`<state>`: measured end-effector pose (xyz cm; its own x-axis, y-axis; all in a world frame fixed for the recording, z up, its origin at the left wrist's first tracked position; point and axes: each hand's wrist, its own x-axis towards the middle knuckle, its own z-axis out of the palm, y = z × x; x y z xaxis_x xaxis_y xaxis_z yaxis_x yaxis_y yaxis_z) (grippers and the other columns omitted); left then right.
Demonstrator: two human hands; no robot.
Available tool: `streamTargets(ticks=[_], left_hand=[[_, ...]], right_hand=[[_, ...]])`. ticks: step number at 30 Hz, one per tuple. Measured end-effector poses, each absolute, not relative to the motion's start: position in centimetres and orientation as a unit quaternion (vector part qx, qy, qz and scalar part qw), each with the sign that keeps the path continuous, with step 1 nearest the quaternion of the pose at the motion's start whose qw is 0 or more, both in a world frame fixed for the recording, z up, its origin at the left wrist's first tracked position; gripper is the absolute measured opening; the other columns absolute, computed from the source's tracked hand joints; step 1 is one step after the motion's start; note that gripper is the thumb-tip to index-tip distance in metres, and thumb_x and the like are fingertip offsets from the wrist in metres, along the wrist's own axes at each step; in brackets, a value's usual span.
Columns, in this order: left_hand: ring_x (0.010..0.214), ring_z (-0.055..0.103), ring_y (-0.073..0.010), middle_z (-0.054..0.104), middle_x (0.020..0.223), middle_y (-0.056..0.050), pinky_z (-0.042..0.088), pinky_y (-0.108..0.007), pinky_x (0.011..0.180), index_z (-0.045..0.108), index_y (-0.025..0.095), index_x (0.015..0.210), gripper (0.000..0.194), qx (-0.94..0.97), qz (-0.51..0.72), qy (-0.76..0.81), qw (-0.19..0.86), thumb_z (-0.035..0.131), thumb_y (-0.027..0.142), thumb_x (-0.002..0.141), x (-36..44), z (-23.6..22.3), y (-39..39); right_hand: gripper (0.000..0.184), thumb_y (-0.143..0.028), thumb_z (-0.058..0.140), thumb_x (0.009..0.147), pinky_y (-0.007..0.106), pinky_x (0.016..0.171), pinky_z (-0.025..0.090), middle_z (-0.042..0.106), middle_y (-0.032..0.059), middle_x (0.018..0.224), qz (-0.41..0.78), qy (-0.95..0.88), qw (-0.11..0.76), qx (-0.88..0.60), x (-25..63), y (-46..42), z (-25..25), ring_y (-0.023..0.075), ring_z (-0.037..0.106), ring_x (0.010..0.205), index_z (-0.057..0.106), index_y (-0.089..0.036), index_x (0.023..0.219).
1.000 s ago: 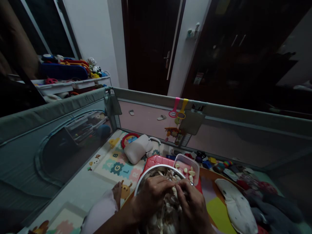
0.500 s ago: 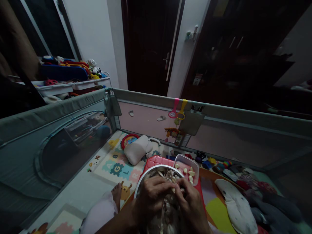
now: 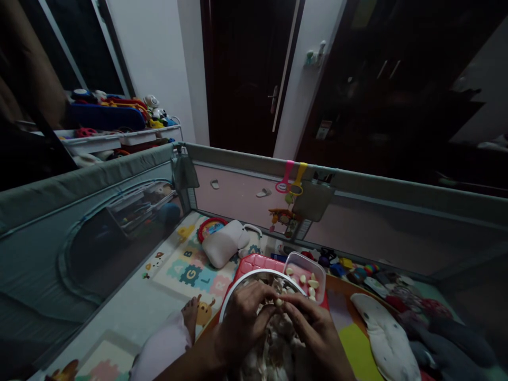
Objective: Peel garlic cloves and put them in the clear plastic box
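Note:
Both hands meet over a round metal bowl (image 3: 238, 290) full of pale garlic skins at the bottom centre. My left hand (image 3: 244, 320) and my right hand (image 3: 313, 330) pinch the same small white garlic clove (image 3: 279, 302) between their fingertips. Just beyond the bowl stands a clear plastic tub (image 3: 307, 264) holding several peeled cloves. Bowl and tub rest on a red tray (image 3: 254, 261). My bare foot (image 3: 191, 311) and a leg in pale cloth lie to the left of the bowl.
I sit inside a grey mesh-walled playpen (image 3: 119, 211) on an alphabet play mat (image 3: 190, 272). A white cushion (image 3: 222, 242), scattered toys (image 3: 357, 267) and a spotted white pillow (image 3: 384, 336) lie around. Beyond stand a dark door (image 3: 246, 74) and toy shelves (image 3: 115, 121).
My fingertips have shifted slightly over the bowl, and the clove now shows between both hands. The view has tilted a little.

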<state>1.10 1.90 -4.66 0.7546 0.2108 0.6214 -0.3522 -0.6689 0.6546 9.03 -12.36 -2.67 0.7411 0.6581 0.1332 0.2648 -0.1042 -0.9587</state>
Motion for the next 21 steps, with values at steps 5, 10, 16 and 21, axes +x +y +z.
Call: streamTargets(ticks=[5, 10, 16, 21], left_hand=[[0.068, 0.062, -0.0167, 0.066, 0.073, -0.003, 0.046, -0.024, 0.061, 0.058, 0.017, 0.081, 0.013, 0.845, 0.359, -0.028, 0.396, 0.054, 0.005, 0.078, 1.2, -4.5, 1.8], [0.065, 0.061, -0.0171, 0.063, 0.069, -0.003, 0.046, -0.025, 0.059, 0.055, 0.018, 0.077, 0.01, 0.855, 0.366, -0.03, 0.367, 0.051, 0.009, 0.081, 1.1, -4.5, 1.8], [0.064, 0.06, -0.0175, 0.063, 0.068, -0.004, 0.046, -0.025, 0.058, 0.054, 0.017, 0.074, 0.013, 0.86, 0.365, -0.051, 0.352, 0.048, 0.011, 0.083, 1.1, -4.5, 1.6], [0.073, 0.064, -0.0188, 0.067, 0.075, -0.006, 0.05, -0.027, 0.066, 0.06, 0.016, 0.082, 0.014, 0.854, 0.344, -0.076, 0.383, 0.048, 0.009, 0.084, 1.1, -4.4, 1.7]], right_hand=[[0.017, -0.035, 0.065, 0.075, 0.031, 0.067, 0.055, 0.074, 0.0065, 0.077, 0.156, -0.286, 0.617, -0.717, 8.7, -12.1, -3.1, 0.0231, 0.069, 0.074, 0.072, -0.02, 0.079], [0.02, -0.039, 0.068, 0.072, 0.028, 0.063, 0.055, 0.073, 0.0062, 0.071, 0.121, -0.297, 0.624, -0.712, 8.5, -11.8, -3.6, 0.022, 0.068, 0.068, 0.073, -0.019, 0.072], [0.011, -0.032, 0.071, 0.07, 0.024, 0.056, 0.055, 0.073, 0.0041, 0.068, 0.062, -0.333, 0.625, -0.703, 8.6, -11.8, -4.1, 0.0196, 0.068, 0.062, 0.074, -0.021, 0.072], [0.01, -0.026, 0.065, 0.077, 0.027, 0.062, 0.057, 0.074, 0.0063, 0.075, 0.003, -0.366, 0.583, -0.725, 8.9, -12.3, -4.7, 0.0208, 0.07, 0.069, 0.074, -0.021, 0.077]])
